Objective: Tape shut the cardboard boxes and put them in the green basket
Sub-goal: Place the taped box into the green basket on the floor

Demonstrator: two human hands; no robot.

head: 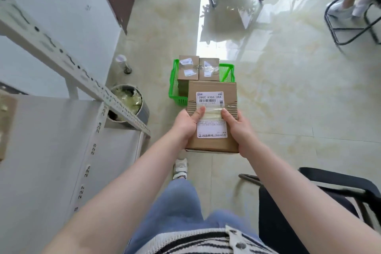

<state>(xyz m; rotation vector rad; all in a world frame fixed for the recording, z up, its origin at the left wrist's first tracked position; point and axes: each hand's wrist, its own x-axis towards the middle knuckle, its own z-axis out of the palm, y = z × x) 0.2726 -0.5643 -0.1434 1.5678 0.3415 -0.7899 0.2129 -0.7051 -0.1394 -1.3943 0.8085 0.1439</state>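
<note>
A brown cardboard box (212,88) with a white shipping label and a clear tape strip across its top is held in the air over the floor, just in front of the green basket (226,72). My left hand (186,122) grips its left side, thumb on the tape. My right hand (239,125) grips its right side, thumb on top as well. Two taped boxes, one on the left (188,67) and one on the right (209,69), stand upright in the basket. The held box hides the basket's near part.
A white metal shelf frame (61,62) and a grey table (47,150) stand at the left. A round bin (128,102) sits beside them. A black chair (319,202) is at the lower right. Chair legs and another person's feet (346,8) are at the far right.
</note>
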